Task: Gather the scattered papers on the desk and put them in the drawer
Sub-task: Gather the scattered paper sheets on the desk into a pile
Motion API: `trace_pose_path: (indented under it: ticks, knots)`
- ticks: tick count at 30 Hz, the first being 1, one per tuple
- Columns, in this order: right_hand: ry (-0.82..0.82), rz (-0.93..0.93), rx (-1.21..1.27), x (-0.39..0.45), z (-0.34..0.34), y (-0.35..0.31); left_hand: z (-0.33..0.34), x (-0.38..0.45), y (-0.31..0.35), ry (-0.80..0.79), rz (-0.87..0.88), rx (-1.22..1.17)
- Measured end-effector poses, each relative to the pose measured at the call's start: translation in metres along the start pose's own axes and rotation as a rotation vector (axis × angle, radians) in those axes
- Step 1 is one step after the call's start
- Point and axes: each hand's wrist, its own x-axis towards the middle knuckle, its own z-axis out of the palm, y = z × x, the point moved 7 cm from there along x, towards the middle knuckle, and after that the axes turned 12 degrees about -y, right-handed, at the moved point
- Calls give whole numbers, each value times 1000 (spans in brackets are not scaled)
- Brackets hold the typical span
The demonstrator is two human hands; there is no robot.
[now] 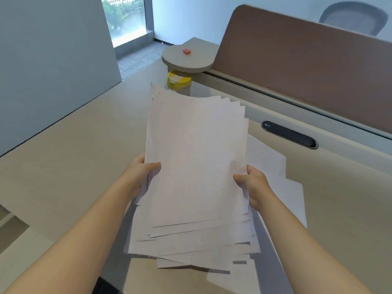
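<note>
At the far left a grey wall (53, 60) borders the counter (70, 149), with a window (125, 18) beyond it. The left hand (141, 177) grips the left edge of the stack (197, 166): its thumb lies curled over the top sheet and the fingers are hidden beneath, so how far they curl cannot be seen. The stack is held above the middle of the counter, its long axis running near to far, with the far end raised and leaning slightly left. The sheets are unevenly aligned, their corners fanning out at the far right and near edges. Behind the stack's far end stands a jar (179, 84) with a yellow lid, and beyond that a round stand (187, 59) bearing small pink bits (187, 51). The right hand (254, 187) pinches the stack's right edge, thumb on top and fingers tucked below, out of view. Under and right of that hand, loose sheets (282, 183) lie flat on the counter, overlapping one another. Farther right, a dark slot (289, 134) is set into the counter, and a brown screen (307, 60) rises along its far edge, with a chair (352, 18) visible behind it.
</note>
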Motion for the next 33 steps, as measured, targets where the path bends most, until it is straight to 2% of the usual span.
trace_pose_path:
  ticks: [3,5,7,9,11,13,15,19,25,28,30,33]
  knots:
    - [89,1,67,-12,-42,6,40,21,-1,-127,9,-1]
    - [156,16,71,-20,-69,18,67,33,-8,-200,-26,96]
    - [230,52,36,-26,-92,34,87,42,-17,-216,-70,270]
    - [320,83,-29,-31,-110,50,94,57,-24,-164,-65,588]
    - [434,111,-217,-33,-124,61,94,68,-30,-70,-75,943]
    - [568,176,-580,-37,-136,64,87,71,-38,11,-158,1089]
    - [519,275,-820,-35,-135,72,79,71,-48,47,-242,1134]
    - [319,354,-843,-21,-121,89,78,74,-49,15,-178,1154]
    - [163,205,-843,18,-94,66,95,79,-33,-121,-47,1105]
    - [71,119,-681,32,-76,51,83,82,-25,-134,-2,967]
    - [101,93,-637,39,-77,44,67,85,-20,-33,8,912]
    - [316,175,-852,40,-101,40,40,85,-26,197,-136,959]
